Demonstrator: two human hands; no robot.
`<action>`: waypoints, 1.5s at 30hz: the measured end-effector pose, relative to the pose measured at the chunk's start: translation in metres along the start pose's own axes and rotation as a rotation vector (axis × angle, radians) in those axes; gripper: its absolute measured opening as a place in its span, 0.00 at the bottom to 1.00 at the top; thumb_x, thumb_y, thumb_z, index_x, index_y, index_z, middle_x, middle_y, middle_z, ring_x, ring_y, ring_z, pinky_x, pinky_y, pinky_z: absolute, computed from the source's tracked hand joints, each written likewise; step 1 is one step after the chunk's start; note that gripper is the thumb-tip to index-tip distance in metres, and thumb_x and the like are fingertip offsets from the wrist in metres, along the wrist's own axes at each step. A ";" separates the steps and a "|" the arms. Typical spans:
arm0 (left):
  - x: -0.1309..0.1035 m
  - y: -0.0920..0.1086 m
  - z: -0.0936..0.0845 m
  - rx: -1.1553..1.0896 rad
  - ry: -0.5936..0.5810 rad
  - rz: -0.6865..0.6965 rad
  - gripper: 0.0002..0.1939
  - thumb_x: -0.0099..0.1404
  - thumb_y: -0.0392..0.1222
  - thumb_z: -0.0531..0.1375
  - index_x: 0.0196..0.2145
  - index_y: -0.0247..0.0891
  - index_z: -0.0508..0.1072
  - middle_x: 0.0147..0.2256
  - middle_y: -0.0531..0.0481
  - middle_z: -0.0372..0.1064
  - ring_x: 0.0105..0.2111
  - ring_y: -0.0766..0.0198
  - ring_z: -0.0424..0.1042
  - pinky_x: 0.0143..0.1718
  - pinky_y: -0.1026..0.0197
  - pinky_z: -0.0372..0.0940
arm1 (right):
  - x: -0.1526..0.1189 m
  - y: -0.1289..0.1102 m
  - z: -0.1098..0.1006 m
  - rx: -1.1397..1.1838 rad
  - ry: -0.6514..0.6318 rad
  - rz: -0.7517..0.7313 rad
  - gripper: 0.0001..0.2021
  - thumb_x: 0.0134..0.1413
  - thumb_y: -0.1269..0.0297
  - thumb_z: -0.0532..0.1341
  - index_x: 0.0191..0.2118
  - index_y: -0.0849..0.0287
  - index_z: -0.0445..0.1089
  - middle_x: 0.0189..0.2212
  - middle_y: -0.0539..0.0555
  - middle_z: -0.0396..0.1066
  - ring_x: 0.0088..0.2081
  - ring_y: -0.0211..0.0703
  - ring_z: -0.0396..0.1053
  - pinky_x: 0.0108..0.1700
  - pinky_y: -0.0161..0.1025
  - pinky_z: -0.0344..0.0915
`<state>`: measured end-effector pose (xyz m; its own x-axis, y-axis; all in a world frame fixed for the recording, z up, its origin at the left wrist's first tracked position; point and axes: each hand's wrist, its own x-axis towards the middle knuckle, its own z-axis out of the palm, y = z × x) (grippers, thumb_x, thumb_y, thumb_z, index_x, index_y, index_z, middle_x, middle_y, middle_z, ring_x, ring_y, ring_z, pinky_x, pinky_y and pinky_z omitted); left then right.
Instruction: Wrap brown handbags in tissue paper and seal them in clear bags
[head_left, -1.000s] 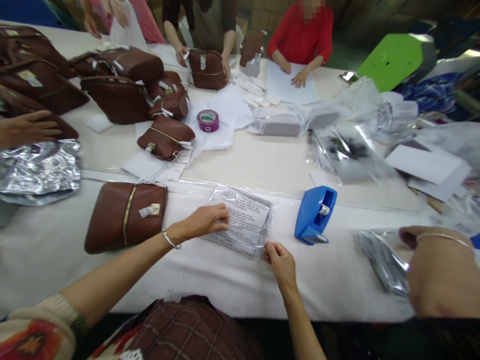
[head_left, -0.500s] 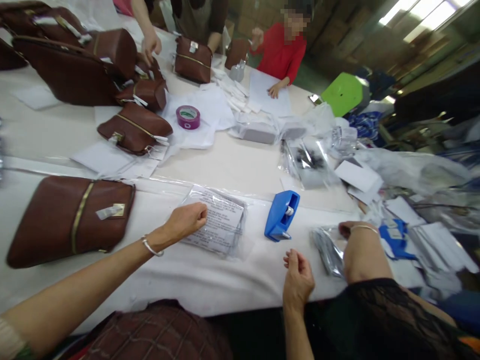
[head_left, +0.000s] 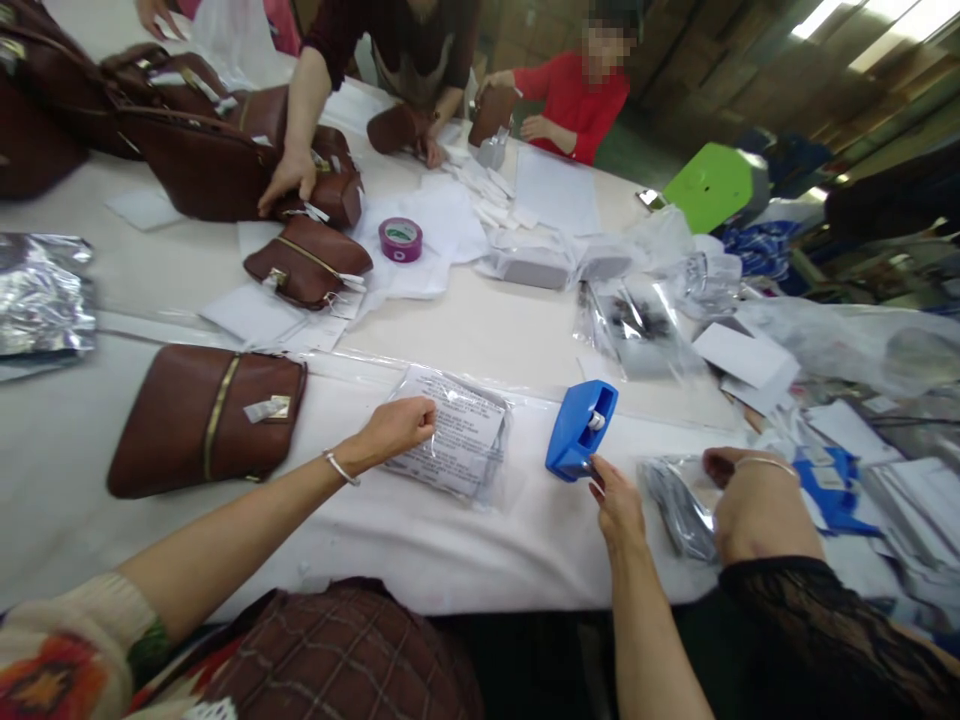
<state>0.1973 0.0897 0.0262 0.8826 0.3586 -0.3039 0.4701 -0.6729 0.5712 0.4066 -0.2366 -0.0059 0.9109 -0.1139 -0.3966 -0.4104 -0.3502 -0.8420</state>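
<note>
Curled closed, my left hand (head_left: 405, 425) rests on the left part of a clear plastic packet (head_left: 469, 440) with a printed sheet inside. Whether anything is within its fingers is hidden. My right hand (head_left: 616, 498) has its thumb and fingertips pinched at the lower front end of the blue tape dispenser (head_left: 581, 430), where the cut edge of the tape sits; any bit of tape there is too small to make out. The dispenser stands on the white table to the right of the packet.
A brown bag (head_left: 184, 420) lies at the left, near a silver foil packet (head_left: 45, 295). Purple tape (head_left: 400, 240) and more brown bags (head_left: 307, 262) are farther back. At the right, a neighbour's arm (head_left: 765, 510) reaches over a grey plastic packet (head_left: 682, 505). Other people work across the table.
My right hand has moved up and forward to the tape dispenser's front end. My left hand stays on the packet. Across the table, a person's hand has come down onto a brown bag.
</note>
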 end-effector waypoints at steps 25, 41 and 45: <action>0.001 -0.006 0.005 -0.011 0.044 0.018 0.05 0.57 0.35 0.56 0.30 0.41 0.73 0.32 0.52 0.74 0.33 0.60 0.72 0.29 0.63 0.56 | -0.070 0.025 -0.026 -0.149 -0.249 0.059 0.22 0.25 0.47 0.73 0.26 0.59 0.75 0.26 0.57 0.77 0.32 0.56 0.76 0.36 0.50 0.73; -0.008 -0.001 0.015 0.151 0.146 0.170 0.06 0.65 0.33 0.56 0.36 0.37 0.74 0.42 0.43 0.74 0.45 0.53 0.72 0.47 0.53 0.65 | -0.113 -0.098 0.164 -1.681 -1.004 -0.987 0.06 0.53 0.68 0.65 0.35 0.63 0.79 0.35 0.66 0.79 0.39 0.57 0.77 0.39 0.42 0.68; -0.005 0.001 0.020 0.321 0.323 0.403 0.06 0.68 0.34 0.57 0.38 0.37 0.75 0.62 0.41 0.60 0.64 0.46 0.54 0.64 0.40 0.48 | -0.118 -0.108 0.170 -1.792 -1.046 -1.009 0.08 0.55 0.67 0.64 0.38 0.63 0.80 0.37 0.66 0.79 0.41 0.56 0.78 0.40 0.42 0.69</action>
<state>0.1932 0.0746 0.0131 0.9701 0.1795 0.1633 0.1203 -0.9401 0.3191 0.3365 -0.0272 0.0695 0.1591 0.7088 -0.6873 0.9764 -0.2158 0.0035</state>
